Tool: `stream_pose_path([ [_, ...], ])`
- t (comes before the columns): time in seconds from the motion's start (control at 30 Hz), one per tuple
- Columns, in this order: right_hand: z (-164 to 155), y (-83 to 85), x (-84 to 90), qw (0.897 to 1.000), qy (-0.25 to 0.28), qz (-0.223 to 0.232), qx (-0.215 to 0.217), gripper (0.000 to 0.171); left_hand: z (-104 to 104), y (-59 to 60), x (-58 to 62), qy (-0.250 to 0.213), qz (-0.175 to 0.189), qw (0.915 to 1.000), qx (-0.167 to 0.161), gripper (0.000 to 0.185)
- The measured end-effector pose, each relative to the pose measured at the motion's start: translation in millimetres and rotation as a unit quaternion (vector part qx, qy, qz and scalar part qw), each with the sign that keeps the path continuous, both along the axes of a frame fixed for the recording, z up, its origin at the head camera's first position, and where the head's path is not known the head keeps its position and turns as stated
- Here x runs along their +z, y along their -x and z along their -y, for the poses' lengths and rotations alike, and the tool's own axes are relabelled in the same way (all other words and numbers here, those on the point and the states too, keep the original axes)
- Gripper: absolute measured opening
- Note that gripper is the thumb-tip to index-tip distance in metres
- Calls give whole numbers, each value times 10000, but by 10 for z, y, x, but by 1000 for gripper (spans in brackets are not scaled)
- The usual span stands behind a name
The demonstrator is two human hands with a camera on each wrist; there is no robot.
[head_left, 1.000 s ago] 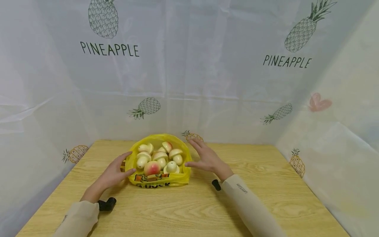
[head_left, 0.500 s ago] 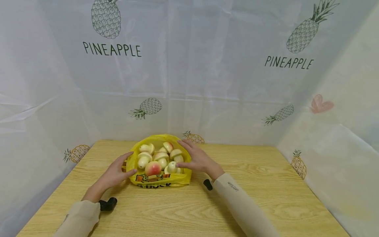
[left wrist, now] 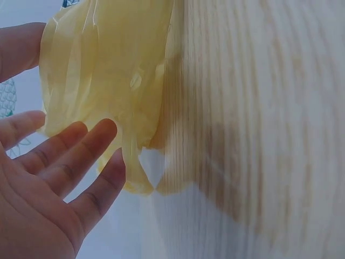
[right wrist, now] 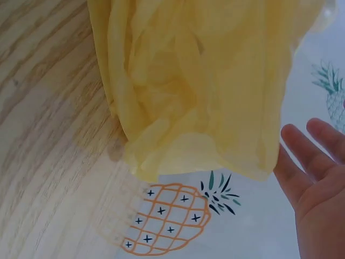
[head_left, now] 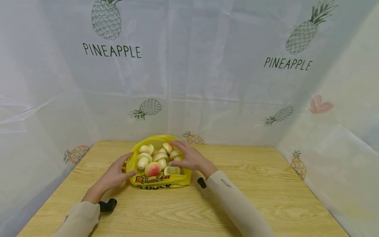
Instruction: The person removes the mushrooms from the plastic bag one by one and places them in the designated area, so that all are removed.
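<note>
A yellow plastic bag (head_left: pixel 157 181) lies open on the wooden table (head_left: pixel 207 210), holding several pale toy mushrooms (head_left: pixel 144 159) and a pink-red peach (head_left: pixel 152 169). My left hand (head_left: pixel 116 171) rests against the bag's left side with straight fingers. The left wrist view shows that hand (left wrist: pixel 48 178) spread beside the crumpled bag (left wrist: pixel 108 70). My right hand (head_left: pixel 189 159) reaches over the bag's right part, its fingers lying flat above the mushrooms there. In the right wrist view the right hand (right wrist: pixel 318 172) is flat beside the bag (right wrist: pixel 205 81); nothing is gripped.
Translucent sheets printed with pineapples (head_left: pixel 189 82) wall in the table at the back, left and right. Black wrist mounts (head_left: pixel 107 204) sit on both sleeves. Bare wood stretches to the right and front of the bag.
My right hand has moved left, from beside the bag to over its right side and the mushrooms. The left hand has stayed at the bag's left edge.
</note>
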State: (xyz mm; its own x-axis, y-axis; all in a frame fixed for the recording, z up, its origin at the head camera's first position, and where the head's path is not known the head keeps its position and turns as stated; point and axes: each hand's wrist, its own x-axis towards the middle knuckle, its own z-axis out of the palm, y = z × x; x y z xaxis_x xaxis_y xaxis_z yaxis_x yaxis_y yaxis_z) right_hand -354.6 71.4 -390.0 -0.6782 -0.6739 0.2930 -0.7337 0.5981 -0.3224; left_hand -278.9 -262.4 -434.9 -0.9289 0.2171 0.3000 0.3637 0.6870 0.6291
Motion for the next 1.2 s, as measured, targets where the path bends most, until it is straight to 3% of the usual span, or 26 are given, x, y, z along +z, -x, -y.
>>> stream_pose_path([
  [0.2, 27, 37, -36, 9996, 77, 256, -105, 87, -2, -16, -4, -21, 68, 10000, -1, 78],
  [0.37, 59, 70, -98, 9990, 86, 426, -136, 73, 2, -20, -24, -49, 134, 9999, -22, 79],
  [0.67, 89, 131, -159, 9984, 99, 548, -28, 70, -1, -11, 8, 19, 4, 10000, -8, 78],
  [0.9, 65, 187, -209, 9992, -96, 400, -25, 53, -9, -16, 8, 96, 5, 10000, 15, 76],
  [1.2, 44, 240, -219, 9987, -252, 443, 65, 59, -14, -7, 5, 130, -67, 9999, -31, 76],
])
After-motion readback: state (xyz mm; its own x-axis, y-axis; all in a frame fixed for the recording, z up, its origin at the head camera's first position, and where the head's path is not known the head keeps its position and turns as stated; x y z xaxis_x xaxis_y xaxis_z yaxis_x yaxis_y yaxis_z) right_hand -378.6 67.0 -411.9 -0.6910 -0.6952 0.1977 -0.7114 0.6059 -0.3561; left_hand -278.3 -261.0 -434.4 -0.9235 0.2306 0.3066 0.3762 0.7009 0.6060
